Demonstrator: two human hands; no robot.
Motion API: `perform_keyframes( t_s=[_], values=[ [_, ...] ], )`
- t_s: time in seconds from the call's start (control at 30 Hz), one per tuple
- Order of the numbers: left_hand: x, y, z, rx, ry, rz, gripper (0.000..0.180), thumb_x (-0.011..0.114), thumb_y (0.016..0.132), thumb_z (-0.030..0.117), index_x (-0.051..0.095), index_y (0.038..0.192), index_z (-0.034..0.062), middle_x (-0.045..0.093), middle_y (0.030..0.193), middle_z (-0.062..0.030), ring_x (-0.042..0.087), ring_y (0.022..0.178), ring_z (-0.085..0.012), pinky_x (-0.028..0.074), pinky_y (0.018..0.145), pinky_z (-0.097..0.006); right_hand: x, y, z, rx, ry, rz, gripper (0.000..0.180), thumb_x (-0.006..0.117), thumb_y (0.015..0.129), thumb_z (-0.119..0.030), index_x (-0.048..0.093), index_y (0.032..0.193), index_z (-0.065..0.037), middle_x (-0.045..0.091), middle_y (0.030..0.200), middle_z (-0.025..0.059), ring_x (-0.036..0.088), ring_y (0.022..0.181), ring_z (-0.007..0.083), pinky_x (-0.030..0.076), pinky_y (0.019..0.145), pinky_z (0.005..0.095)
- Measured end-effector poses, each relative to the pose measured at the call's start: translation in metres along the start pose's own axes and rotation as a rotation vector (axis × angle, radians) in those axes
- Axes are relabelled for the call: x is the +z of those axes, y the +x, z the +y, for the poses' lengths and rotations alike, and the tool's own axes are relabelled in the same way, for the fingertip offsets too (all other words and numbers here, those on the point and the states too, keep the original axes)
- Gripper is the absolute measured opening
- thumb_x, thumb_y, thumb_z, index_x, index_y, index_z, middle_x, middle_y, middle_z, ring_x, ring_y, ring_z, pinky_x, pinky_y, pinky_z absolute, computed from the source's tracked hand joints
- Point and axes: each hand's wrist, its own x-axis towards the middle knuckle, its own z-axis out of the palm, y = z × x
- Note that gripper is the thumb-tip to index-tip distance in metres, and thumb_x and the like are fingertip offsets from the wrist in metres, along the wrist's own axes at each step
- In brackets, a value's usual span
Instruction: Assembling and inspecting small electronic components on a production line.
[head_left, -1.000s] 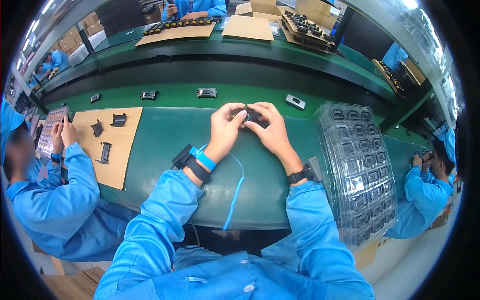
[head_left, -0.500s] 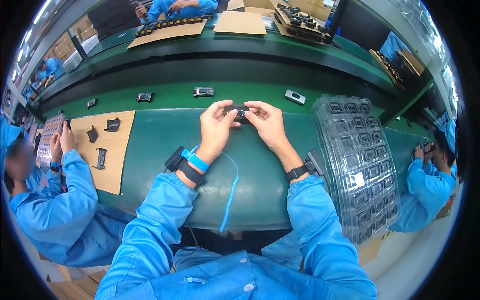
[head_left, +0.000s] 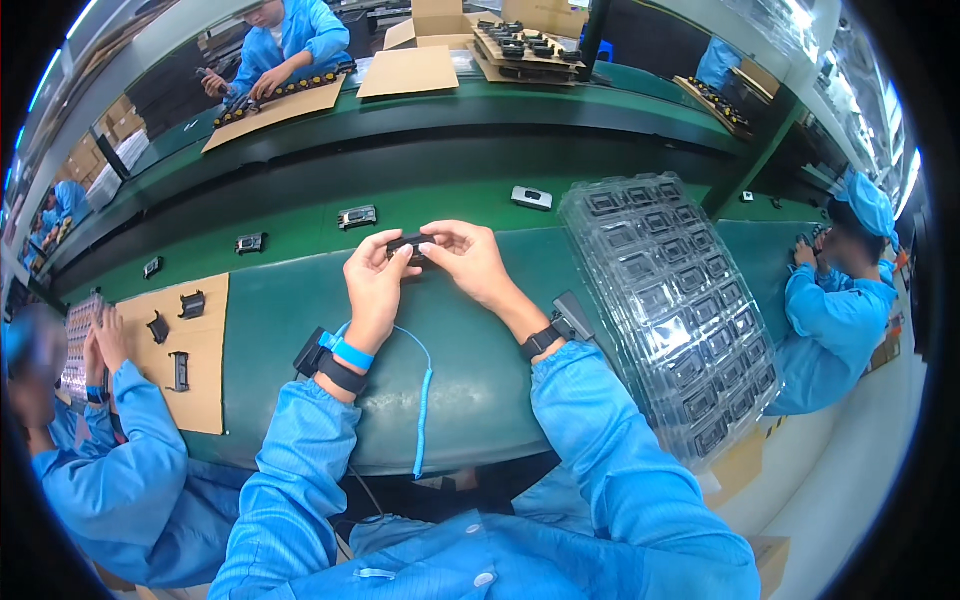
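Note:
My left hand [head_left: 375, 280] and my right hand [head_left: 468, 258] meet over the green workbench [head_left: 300, 330] and together pinch a small black part [head_left: 409, 244] between their fingertips. A blue wrist strap [head_left: 346, 350] with a coiled blue cord [head_left: 425, 390] sits on my left wrist, a black band on my right. To my right stands a tall stack of clear plastic trays [head_left: 670, 300] holding several black parts.
Small parts [head_left: 357, 216] ride the green conveyor belt beyond my hands, one of them silver [head_left: 531, 197]. A cardboard sheet [head_left: 185, 350] with black parts lies at left by a co-worker in blue [head_left: 110, 470]. Another person [head_left: 835, 290] sits at right.
My hands have stayed together on the black part, shifting only slightly. The view has tilted a little, and the parts on the belt sit further left.

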Motion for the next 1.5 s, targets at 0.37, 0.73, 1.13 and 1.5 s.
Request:
perform_keyframes(
  t_s=[0.37,0.73,1.13,1.5],
  values=[
    [-0.002,0.001,0.005,-0.042,-0.003,-0.073,0.030,0.074,0.093,-0.004,0.063,0.121,-0.0025,0.073,0.109,-0.0100,0.072,0.094,-0.0132,0.061,0.073,-0.025,0.010,-0.012,-0.011,-0.024,-0.181,0.003,0.026,0.073,0.095,-0.003,0.071,0.120,0.000,0.070,0.092,0.0007,0.060,0.078,0.0049,0.052,0.070,0.0238],
    [-0.012,0.002,-0.001,-0.049,0.174,-0.039,0.027,0.077,0.091,-0.002,0.066,0.115,0.0018,0.074,0.102,-0.0057,0.069,0.086,-0.0101,0.056,0.068,-0.024,-0.084,-0.219,-0.209,-0.291,-1.173,0.826,0.026,0.070,0.090,0.003,0.072,0.116,0.001,0.074,0.112,0.0135,0.071,0.102,0.0251,0.056,0.088,0.0358],
    [0.004,0.004,-0.010,-0.022,0.198,-0.044,0.025,0.078,0.090,-0.001,0.068,0.113,0.0012,0.073,0.097,-0.0053,0.067,0.081,-0.0090,0.055,0.065,-0.023,-0.250,-0.422,-0.173,0.170,0.117,1.186,0.054,0.068,0.101,-0.023,0.049,0.149,-0.008,0.059,0.142,0.0092,0.059,0.125,0.0267,0.048,0.106,0.0424],
    [-0.004,0.005,-0.011,-0.031,0.281,-0.042,0.026,0.077,0.092,0.003,0.068,0.116,0.0024,0.073,0.099,-0.0032,0.069,0.086,-0.0093,0.055,0.068,-0.024,-0.171,-0.406,-0.212,0.411,-0.166,1.410,0.057,0.068,0.102,-0.023,0.044,0.152,-0.007,0.061,0.139,0.0073,0.062,0.117,0.0230,0.052,0.098,0.0388]
  ],
)
